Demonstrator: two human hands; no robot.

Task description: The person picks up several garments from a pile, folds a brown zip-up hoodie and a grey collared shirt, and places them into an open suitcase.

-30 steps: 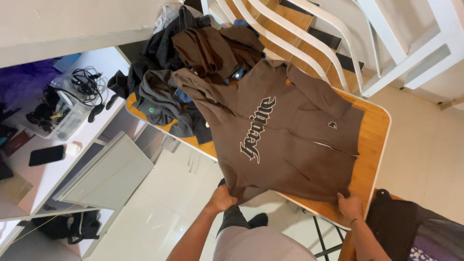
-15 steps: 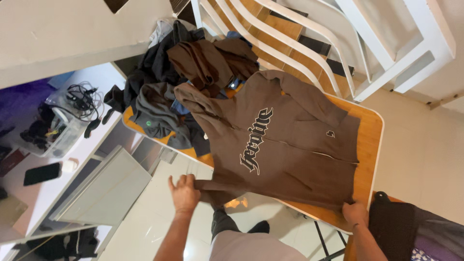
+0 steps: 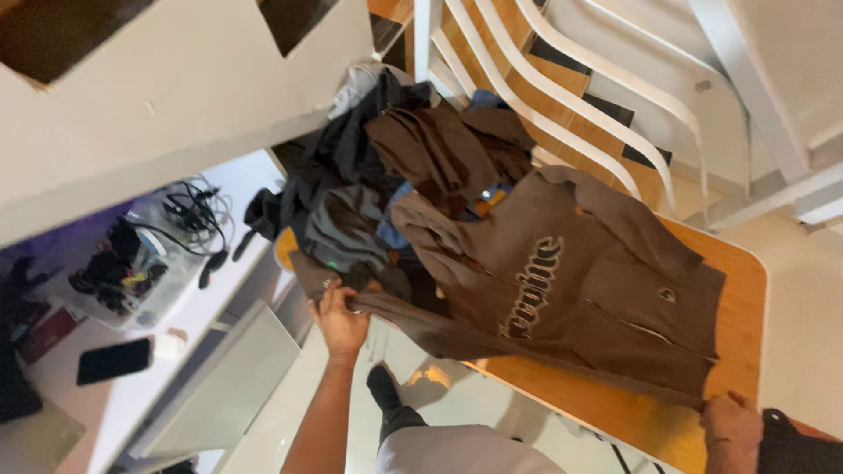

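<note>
The left hand (image 3: 341, 318) is pinching the sleeve end and the right hand (image 3: 731, 425) is clamping the hem corner of the brown hoodie (image 3: 580, 290), which is sagging soft and floppy across the wooden tabletop (image 3: 742, 290) beside heaped clothes (image 3: 395, 167).

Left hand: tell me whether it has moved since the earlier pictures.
Yes. The left hand swung out along the table edge toward the clothes pile, pulling the brown hoodie sleeve.

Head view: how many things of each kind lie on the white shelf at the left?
Clear plastic bin of tangled cables: 1
Black phone: 1
Small white object, kind unclear: 1
Total: 3
</note>
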